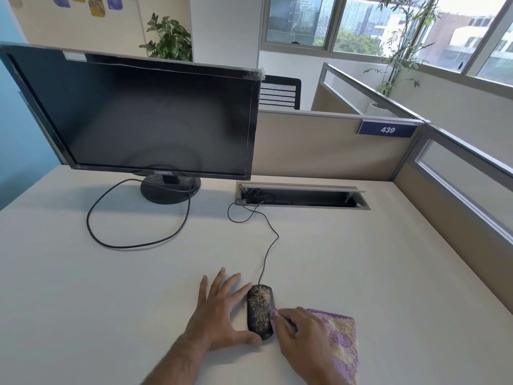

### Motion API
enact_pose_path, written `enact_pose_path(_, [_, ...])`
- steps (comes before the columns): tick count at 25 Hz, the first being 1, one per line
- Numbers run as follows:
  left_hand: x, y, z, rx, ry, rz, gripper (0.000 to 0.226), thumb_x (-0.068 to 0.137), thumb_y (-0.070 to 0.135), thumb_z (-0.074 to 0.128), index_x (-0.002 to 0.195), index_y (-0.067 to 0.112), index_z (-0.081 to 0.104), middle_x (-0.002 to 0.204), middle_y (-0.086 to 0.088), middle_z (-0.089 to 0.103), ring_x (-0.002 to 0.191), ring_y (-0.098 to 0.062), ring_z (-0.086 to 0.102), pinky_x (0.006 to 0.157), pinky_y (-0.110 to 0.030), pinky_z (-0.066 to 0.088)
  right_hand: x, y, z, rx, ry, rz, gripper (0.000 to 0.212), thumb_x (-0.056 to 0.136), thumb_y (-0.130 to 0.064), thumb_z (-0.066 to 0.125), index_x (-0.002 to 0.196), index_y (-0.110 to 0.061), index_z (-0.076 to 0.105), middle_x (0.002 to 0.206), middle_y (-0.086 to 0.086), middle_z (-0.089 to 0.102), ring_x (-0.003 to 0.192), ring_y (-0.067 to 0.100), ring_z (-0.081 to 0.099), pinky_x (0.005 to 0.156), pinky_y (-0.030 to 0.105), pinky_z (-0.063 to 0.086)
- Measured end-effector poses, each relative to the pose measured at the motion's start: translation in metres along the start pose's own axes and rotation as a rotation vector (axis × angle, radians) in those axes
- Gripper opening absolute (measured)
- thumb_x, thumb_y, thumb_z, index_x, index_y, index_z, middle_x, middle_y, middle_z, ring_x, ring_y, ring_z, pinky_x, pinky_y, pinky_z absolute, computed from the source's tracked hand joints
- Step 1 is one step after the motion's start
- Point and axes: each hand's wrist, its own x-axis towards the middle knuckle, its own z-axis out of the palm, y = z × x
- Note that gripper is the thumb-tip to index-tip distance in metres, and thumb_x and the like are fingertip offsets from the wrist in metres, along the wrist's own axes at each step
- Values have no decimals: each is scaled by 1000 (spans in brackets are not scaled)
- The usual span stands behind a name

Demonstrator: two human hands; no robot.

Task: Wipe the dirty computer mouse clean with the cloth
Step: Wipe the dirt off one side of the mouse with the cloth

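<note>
Mouse [260, 311] sits on the tabletop [111, 287], low in the head view, its black shell speckled with tan grime, its cable trailing away toward the desk slot. Left hand [219, 312] lies spread and released, thumb and forefinger bracketing the mouse's side, likely to stop it sliding. Right hand [302, 333] pinches a corner of the purple cloth [340, 345], pressing it against the mouse's right edge. Looks like the first wipe: dirt all there.

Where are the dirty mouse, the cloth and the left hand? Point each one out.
computer mouse [259, 312], head view, on its speckled top shell.
cloth [342, 343], head view, on the purple and yellow weave right of the right hand.
left hand [219, 315], head view, on the back of the hand.
</note>
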Motion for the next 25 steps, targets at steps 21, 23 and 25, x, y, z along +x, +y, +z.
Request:
enact_pose_path(21, [2, -5, 4, 10, 18, 16, 125, 48, 103, 51, 155, 46, 19, 167, 13, 6, 147, -11, -31, 118, -57, -19, 48, 6, 4, -157, -146, -44, 29, 95, -25, 54, 68, -15, 59, 65, -2, 58, 58, 18, 53, 55, 37, 44])
enact_pose_path(23, [2, -4, 4, 13, 12, 18, 125, 49, 103, 51, 155, 46, 18, 167, 13, 5, 146, -11, -32, 118, -57, -19, 52, 5, 4, -165, -171, -53, 30, 96, -27, 53, 69, -15, 60, 67, -2, 58, 59, 18, 54, 55, 36, 45])
enact_pose_path(25, [2, -5, 4, 22, 3, 21, 125, 50, 103, 51, 155, 45, 18, 167, 12, 5, 147, -12, -31, 118, -57, -19, 57, 5, 4, -184, -182, -58, 30, 96, -28, 52, 70, -16, 61, 70, -2, 61, 61, 19, 55, 56, 35, 46])
